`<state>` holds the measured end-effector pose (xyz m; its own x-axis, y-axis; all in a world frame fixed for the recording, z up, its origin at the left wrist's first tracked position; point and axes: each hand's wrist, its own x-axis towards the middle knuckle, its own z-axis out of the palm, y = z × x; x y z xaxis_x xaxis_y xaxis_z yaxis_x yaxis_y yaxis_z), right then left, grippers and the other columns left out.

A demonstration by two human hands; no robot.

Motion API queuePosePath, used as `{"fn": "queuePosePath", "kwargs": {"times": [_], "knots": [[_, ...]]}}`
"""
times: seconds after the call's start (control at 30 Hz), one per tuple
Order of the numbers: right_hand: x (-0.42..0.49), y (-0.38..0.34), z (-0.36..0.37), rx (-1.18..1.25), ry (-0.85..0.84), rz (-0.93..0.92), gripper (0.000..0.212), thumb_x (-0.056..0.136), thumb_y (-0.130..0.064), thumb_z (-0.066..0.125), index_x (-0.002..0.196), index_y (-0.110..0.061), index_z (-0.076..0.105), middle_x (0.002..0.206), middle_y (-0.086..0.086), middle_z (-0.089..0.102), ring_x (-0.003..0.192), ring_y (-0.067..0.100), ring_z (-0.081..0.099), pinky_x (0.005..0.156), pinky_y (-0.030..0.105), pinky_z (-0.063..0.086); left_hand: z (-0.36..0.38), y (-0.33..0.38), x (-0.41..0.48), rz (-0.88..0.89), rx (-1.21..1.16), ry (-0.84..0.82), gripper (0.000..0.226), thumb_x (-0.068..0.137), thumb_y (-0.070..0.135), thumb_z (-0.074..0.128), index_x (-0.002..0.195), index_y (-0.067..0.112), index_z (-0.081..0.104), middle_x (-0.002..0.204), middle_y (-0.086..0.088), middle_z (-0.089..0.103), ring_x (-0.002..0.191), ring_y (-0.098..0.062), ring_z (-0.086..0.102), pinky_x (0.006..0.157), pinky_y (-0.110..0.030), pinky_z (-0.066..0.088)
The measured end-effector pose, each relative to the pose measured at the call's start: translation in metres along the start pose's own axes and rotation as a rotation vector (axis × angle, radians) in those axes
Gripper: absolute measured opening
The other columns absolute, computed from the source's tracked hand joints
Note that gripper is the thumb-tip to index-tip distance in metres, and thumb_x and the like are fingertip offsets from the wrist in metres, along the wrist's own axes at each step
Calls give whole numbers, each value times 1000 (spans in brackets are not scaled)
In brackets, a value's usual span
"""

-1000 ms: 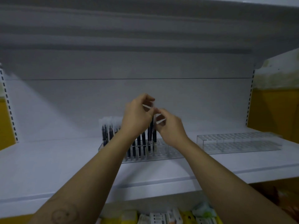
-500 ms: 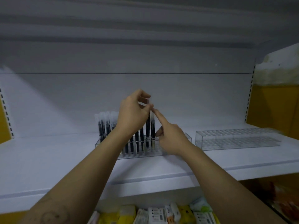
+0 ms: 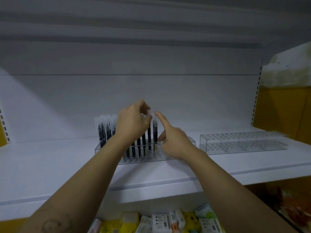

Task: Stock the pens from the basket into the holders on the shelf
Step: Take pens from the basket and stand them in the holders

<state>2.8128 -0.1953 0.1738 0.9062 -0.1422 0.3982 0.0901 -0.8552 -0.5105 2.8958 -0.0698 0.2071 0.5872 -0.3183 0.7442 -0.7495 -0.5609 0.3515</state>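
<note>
A clear acrylic pen holder stands on the white shelf, partly filled with dark pens with clear caps. My left hand is above the front row and pinches the clear cap of one upright pen that stands in a slot. My right hand is just to its right, index finger stretched up to the top of the neighbouring pen, the other fingers curled and holding nothing. The basket is out of view.
A second clear holder, with no pens in it, stands to the right on the same shelf. Yellow side panels flank the shelf. Packaged goods lie on the level below.
A second ago both hands pinched pens together above the holder. Since then the pens went down into slots, and my right hand let go and stretched out its index finger.
</note>
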Motion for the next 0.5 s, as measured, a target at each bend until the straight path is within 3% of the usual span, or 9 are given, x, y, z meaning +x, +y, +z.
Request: {"fn": "queuePosePath", "kwargs": {"times": [0.1, 0.37, 0.43, 0.5], "knots": [[1, 0, -1, -6, 1, -2, 104, 80, 4, 55, 148, -50, -3, 90, 4, 66, 82, 22, 64, 77, 40, 57, 2, 0, -4, 23, 116, -2, 23, 87, 31, 67, 106, 20, 65, 105, 3, 68, 100, -20, 58, 91, -38, 44], [0, 3, -1, -23, -11, -9, 107, 81, 1, 57, 147, -51, -10, 96, 4, 66, 85, 21, 64, 82, 39, 56, -3, 2, -15, 159, 219, 27, 29, 89, 28, 64, 117, 20, 65, 121, 1, 62, 106, -21, 58, 104, -35, 33], [-4, 2, -1, -3, -1, -18, 111, 84, 0, 58, 144, -50, -20, 111, 8, 65, 91, 21, 63, 85, 37, 55, -9, 4, -18, 184, 267, 6, 36, 89, 28, 63, 125, 21, 61, 127, 1, 60, 113, -21, 55, 111, -35, 27], [-11, 1, 1, 18, 29, -21, 113, 87, -3, 60, 141, -50, -28, 137, 10, 51, 98, 21, 61, 83, 32, 51, -16, 5, -23, 184, 284, 9, 43, 89, 28, 63, 131, 21, 57, 131, 1, 58, 119, -21, 53, 114, -36, 23]]}}
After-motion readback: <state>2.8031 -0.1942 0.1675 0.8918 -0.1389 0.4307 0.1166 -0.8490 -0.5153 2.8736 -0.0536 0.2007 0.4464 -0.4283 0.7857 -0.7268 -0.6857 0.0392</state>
